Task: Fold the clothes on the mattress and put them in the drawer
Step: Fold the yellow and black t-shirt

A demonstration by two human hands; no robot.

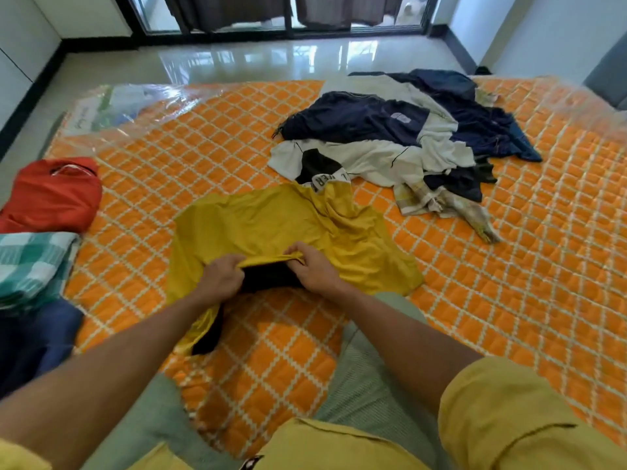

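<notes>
A yellow shirt (271, 228) with a black inner part lies spread on the orange quilted mattress (509, 266) in front of me. My left hand (222, 274) and my right hand (314, 269) both pinch its near edge, bunching the fabric between them. Part of the shirt hangs under my left wrist. Beyond it lies a loose pile of navy and white clothes (400, 137). At the left edge sit a folded red garment (51, 198), a folded green checked cloth (30, 262) and a dark blue garment (30, 340).
The mattress lies on a glossy tiled floor (271, 59) and is wrapped in clear plastic (129, 103) at its far corner. Glass sliding doors (288, 15) stand at the back. My knees in green trousers (366, 368) rest on the mattress.
</notes>
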